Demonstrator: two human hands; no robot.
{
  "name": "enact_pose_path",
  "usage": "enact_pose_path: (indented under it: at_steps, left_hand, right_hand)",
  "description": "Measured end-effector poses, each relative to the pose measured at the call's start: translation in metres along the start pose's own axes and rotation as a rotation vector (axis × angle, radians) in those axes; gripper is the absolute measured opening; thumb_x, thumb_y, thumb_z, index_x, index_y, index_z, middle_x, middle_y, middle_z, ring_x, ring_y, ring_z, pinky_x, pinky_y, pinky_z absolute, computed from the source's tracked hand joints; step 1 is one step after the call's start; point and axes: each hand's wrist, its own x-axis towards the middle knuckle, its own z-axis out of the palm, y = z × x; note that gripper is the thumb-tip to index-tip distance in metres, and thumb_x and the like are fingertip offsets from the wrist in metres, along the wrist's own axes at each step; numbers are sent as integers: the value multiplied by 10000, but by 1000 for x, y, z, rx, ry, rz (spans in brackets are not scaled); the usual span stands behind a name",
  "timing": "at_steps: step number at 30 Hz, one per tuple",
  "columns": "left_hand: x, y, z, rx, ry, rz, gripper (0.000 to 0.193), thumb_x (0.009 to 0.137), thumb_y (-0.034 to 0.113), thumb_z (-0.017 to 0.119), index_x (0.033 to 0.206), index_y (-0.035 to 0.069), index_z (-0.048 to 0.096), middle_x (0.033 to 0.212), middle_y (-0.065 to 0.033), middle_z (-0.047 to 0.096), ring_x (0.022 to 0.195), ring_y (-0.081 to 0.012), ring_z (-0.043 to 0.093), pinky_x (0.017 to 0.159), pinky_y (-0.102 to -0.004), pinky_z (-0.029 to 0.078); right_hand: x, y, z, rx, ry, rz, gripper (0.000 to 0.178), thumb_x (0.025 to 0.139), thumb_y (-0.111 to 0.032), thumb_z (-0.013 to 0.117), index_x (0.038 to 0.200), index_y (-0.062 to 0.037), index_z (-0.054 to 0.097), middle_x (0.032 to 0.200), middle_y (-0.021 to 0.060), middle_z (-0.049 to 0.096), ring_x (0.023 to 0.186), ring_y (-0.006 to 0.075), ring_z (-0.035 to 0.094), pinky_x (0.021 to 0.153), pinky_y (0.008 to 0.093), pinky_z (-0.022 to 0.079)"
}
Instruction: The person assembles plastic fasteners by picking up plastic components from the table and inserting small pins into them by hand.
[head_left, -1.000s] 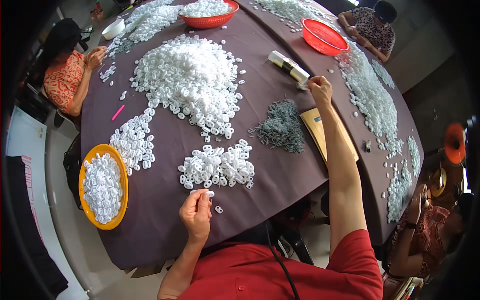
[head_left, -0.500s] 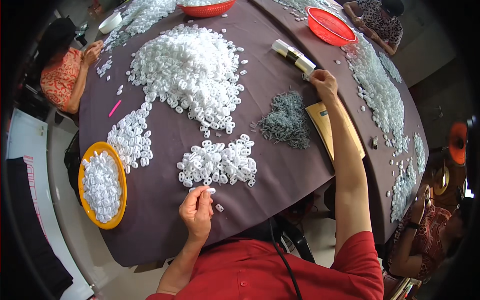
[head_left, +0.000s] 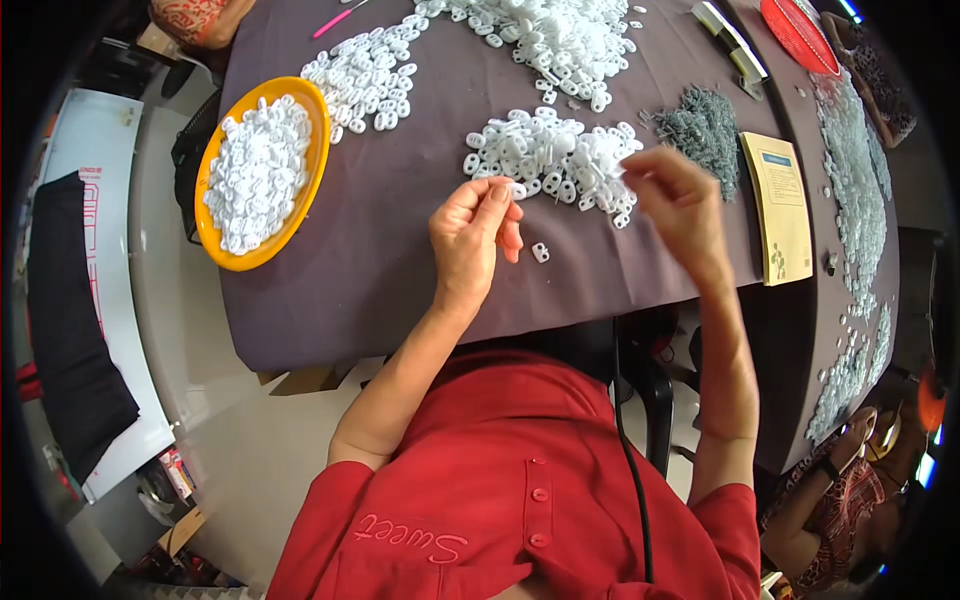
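My left hand (head_left: 468, 245) pinches a white oval plastic piece with two holes (head_left: 516, 190) between thumb and forefinger. In front of it lies a small pile of the same white pieces (head_left: 545, 150). A single white piece (head_left: 540, 252) rests apart on the cloth, just right of my left fingers. My right hand (head_left: 685, 205) hovers over the right end of the small pile, blurred by motion. Its thumb and forefinger are closed together; whatever they hold is too small to make out. Beyond it sits a heap of small thin grey pieces (head_left: 705, 135).
A yellow oval bowl (head_left: 318, 145) full of white pieces stands at left. Behind lie more heaps (head_left: 570, 40) and a pink-handled tool (head_left: 335, 22). At right are a tan booklet (head_left: 785, 215), a long pale box (head_left: 730, 40) and a red basket (head_left: 800, 35). Other people sit around.
My right hand has come back from beside the long pale box to near my left hand. The left still holds its white piece. The whole view has tilted downward.
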Motion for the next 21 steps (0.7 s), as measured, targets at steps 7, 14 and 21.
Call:
enact_pose_path:
  at_steps: [7,14,21]
  left_hand:
    - [-21,7,-22,18,-17,-79,159,885,112,521,939,-25,578,707,-82,585,460,-101,513,379,-219,408]
    - [-21,9,-24,-17,-14,-65,158,881,109,526,950,-21,583,711,-77,586,475,-95,517,395,-217,423]
    - [-23,10,-23,20,-34,-76,154,861,105,557,937,-21,603,718,-78,594,490,-83,527,393,-205,432]
  right_hand:
    - [-40,-11,57,-150,-59,-43,113,748,12,596,857,-13,615,726,60,569,596,117,538,544,234,413]
    - [-36,-19,86,-280,-61,-229,137,735,25,594,861,-21,621,738,80,568,624,190,571,564,267,441]
    - [-51,-22,76,-269,-40,-95,112,771,-27,605,881,-13,623,749,71,581,628,149,565,569,257,437]
